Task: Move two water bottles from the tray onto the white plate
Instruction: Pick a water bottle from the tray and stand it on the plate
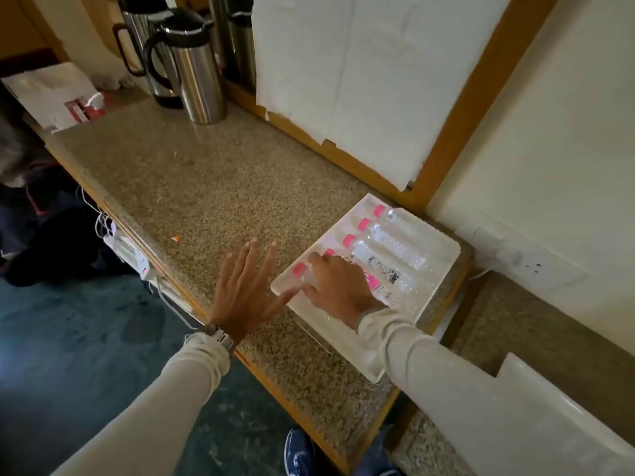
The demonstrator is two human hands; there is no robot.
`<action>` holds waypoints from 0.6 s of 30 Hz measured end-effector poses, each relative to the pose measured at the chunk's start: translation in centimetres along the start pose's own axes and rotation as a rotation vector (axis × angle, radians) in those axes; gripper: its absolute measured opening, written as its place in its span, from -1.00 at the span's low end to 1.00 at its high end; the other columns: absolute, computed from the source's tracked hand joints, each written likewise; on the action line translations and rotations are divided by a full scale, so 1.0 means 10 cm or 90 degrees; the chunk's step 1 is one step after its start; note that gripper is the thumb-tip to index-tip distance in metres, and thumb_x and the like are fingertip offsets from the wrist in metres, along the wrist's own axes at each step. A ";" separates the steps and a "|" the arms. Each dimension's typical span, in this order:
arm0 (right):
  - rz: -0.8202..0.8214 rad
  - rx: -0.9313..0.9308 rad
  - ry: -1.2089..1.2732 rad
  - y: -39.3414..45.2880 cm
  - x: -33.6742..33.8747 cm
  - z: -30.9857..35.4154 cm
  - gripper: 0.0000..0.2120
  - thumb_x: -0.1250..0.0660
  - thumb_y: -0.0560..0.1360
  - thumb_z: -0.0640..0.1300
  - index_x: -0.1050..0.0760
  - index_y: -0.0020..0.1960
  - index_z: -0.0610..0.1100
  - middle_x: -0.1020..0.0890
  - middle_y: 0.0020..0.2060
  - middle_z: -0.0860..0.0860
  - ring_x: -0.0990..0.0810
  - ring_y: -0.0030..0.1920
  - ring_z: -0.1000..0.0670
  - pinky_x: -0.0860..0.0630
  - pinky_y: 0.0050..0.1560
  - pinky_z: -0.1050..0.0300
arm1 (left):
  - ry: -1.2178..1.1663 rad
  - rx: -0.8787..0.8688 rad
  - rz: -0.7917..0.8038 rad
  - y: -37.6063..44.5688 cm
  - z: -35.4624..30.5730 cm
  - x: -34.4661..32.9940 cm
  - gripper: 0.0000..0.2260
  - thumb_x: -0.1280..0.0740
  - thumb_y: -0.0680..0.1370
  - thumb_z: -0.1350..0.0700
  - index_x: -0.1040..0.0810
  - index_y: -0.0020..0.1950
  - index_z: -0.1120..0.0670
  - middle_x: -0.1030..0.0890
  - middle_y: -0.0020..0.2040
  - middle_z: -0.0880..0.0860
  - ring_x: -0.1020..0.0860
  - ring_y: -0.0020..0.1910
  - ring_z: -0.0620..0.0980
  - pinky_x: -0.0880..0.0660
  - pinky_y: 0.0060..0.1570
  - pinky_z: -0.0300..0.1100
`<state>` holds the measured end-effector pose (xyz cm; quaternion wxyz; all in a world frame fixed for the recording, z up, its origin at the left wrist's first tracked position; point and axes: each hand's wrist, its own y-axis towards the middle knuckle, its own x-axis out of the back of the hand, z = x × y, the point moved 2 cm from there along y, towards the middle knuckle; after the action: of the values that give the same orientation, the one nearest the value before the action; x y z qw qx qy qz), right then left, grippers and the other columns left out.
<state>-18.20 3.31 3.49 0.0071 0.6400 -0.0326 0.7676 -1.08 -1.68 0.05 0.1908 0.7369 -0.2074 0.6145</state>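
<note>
Item 1: white rectangular plastic tray (433, 297) on speckled granite counter (192, 187), by wall. Holds row of clear plastic water bottles w/ pink caps (395, 247), lying flat, side by side.
Item 2: your right hand (338, 286) curled over nearest bottle; can't tell if gripped.
Item 3: your left hand (245, 286) flat, fingers spread wide, empty, over counter just beside tray.

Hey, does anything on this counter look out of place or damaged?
Yes. A small orange scrap lies loose on the granite counter, apart from everything. Behind, the white paper sheet on the wood-framed board has a torn, ragged lower edge. The bottles lie neatly in the tray.
</note>
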 end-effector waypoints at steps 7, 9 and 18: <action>0.019 -0.060 -0.061 0.26 -0.25 0.15 -0.69 -0.34 0.50 0.09 -0.53 0.10 -0.12 -0.67 0.03 -0.12 -0.64 0.04 -0.20 -0.38 0.07 -0.05 | 0.022 -0.039 0.053 -0.10 0.21 -0.41 -0.03 0.05 0.42 -0.59 -0.20 0.61 0.07 -0.24 0.60 0.24 -0.25 0.58 0.25 -0.25 0.52 0.28; 0.007 -0.075 -0.032 0.27 -0.23 0.15 -0.74 -0.31 0.52 0.05 -0.54 0.10 -0.11 -0.67 0.04 -0.11 -0.63 0.06 -0.21 -0.38 0.08 -0.05 | 0.028 -0.055 0.059 -0.10 0.23 -0.46 -0.03 0.01 0.40 -0.60 -0.19 0.61 0.03 -0.20 0.61 0.25 -0.21 0.59 0.26 -0.20 0.53 0.32; -0.100 -0.105 0.178 -0.24 0.55 0.07 -0.73 -0.28 0.60 0.07 -0.49 0.16 -0.10 -0.68 -0.04 -0.06 -0.64 0.00 -0.12 -0.38 -0.16 0.07 | 0.045 -0.071 0.057 -0.04 0.26 -0.53 -0.04 0.04 0.39 -0.62 -0.13 0.62 -0.05 -0.16 0.64 0.22 -0.16 0.62 0.23 -0.08 0.52 0.40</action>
<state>-18.41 5.45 9.09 0.1241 0.5249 -0.0440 0.8409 0.46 -2.38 -5.63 0.2112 0.6929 -0.2671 0.6355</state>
